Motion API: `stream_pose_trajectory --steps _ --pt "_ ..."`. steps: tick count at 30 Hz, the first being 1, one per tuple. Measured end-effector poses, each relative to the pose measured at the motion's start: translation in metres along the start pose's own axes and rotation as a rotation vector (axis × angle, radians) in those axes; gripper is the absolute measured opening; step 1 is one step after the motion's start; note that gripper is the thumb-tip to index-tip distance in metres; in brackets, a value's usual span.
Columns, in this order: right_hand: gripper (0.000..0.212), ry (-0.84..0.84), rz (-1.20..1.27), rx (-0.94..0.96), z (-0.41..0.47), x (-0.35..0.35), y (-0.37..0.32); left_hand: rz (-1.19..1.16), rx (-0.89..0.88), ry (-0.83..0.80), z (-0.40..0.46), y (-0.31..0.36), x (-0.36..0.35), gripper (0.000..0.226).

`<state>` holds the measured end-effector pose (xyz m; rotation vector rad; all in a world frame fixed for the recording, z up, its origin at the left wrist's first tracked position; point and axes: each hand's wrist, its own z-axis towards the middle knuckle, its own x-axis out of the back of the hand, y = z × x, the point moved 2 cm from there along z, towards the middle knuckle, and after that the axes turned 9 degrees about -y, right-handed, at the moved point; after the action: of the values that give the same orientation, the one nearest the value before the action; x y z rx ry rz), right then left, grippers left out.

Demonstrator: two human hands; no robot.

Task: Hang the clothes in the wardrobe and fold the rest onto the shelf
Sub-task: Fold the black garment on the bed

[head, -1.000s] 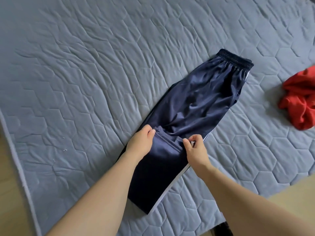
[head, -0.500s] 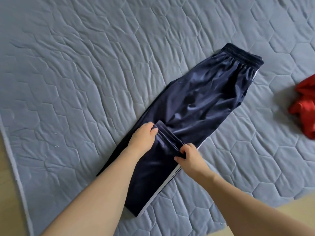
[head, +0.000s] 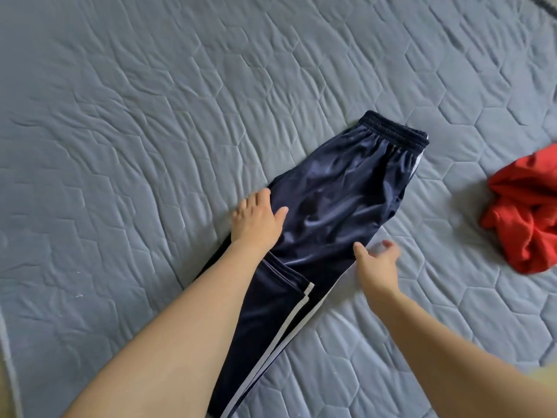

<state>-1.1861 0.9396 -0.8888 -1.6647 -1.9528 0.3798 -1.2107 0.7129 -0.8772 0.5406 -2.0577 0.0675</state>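
Observation:
Shiny navy track pants (head: 337, 200) with white side stripes lie on the grey quilted mattress (head: 150, 116), waistband at the far end. Their leg cuffs are folded up onto the legs near my forearms. My left hand (head: 256, 221) rests flat with straight fingers on the pants' left edge. On the other side, my right hand (head: 376, 260) hovers with spread fingers at the right edge of the pants and holds nothing.
A crumpled red garment (head: 524, 218) lies on the mattress at the far right. The mattress's near-left edge (head: 9, 351) borders a wooden floor. No wardrobe or shelf is in view.
Both hands have let go of the folded cuffs and moved up the pants toward the waistband. The cuffs now lie folded on the legs. The camera has shifted.

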Motion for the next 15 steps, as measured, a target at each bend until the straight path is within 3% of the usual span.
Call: stream_pose_trajectory --steps 2,4,5,9,12,15 --pt "0.038 -0.138 0.171 -0.035 0.018 0.003 -0.011 -0.051 0.029 -0.014 0.018 0.016 0.006 0.048" --pt "0.007 -0.205 0.136 0.008 0.032 0.003 -0.019 -0.005 0.012 -0.011 0.034 0.030 0.007 0.036" --pt "0.004 -0.198 0.081 0.029 0.039 0.004 -0.021 0.012 -0.006 -0.015 0.042 0.034 0.009 0.032" --pt "0.011 -0.149 -0.033 0.043 0.051 0.009 -0.013 -0.070 0.083 0.015 0.068 0.024 0.019 0.029" --pt "0.012 -0.171 -0.066 -0.020 0.059 0.014 -0.012 0.010 0.196 -0.008 0.077 0.028 0.020 0.028" --pt "0.002 -0.246 0.051 0.004 0.063 0.019 -0.029 -0.044 0.070 0.008 0.089 0.062 0.023 0.032"
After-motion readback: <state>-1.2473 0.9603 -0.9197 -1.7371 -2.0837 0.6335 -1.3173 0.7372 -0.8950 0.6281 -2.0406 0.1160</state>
